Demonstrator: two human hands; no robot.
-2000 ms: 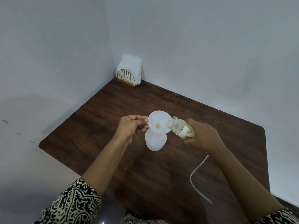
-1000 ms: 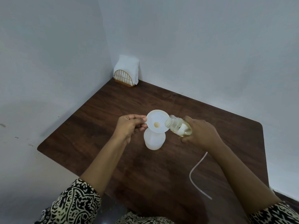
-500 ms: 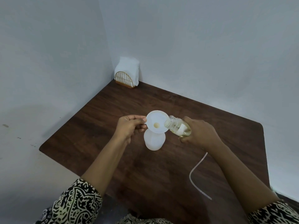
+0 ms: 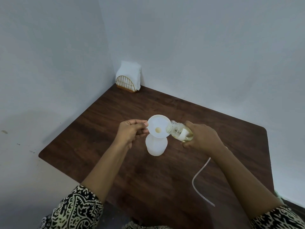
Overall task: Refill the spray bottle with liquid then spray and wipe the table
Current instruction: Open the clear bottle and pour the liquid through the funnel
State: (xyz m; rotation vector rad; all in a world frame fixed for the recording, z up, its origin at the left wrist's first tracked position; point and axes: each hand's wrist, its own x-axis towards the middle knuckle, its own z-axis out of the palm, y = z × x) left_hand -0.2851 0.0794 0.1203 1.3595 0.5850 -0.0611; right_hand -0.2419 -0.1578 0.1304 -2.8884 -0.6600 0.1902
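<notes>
Curled round the base of a small clear refill bottle (image 4: 179, 131), the person's right hand (image 4: 203, 138) holds it tipped almost flat. The bottle's long axis runs leftward from the palm, and its open mouth meets the right rim of a white funnel (image 4: 159, 128). Yellowish liquid lies along the bottle's lower side, and a small pool shows at the funnel's throat.

The left hand (image 4: 132, 132) pinches the funnel's left rim between thumb and fingertips. The funnel sits in the neck of the white spray bottle (image 4: 156, 146), which stands upright near the middle of the dark wooden table (image 4: 102, 126). It is below and between the two hands, down and to the left of the right hand's grip and nearer the left hand. Whether the left fingers touch its neck cannot be told.

The pour appears to depend on the bottle's mouth staying over the funnel bowl, so refilling looks under way, with spraying and wiping not yet begun.

A thin clear tube (image 4: 200, 180) curves across the table toward the near right edge. A wire holder of white napkins (image 4: 127, 80) stands at the far left corner.
</notes>
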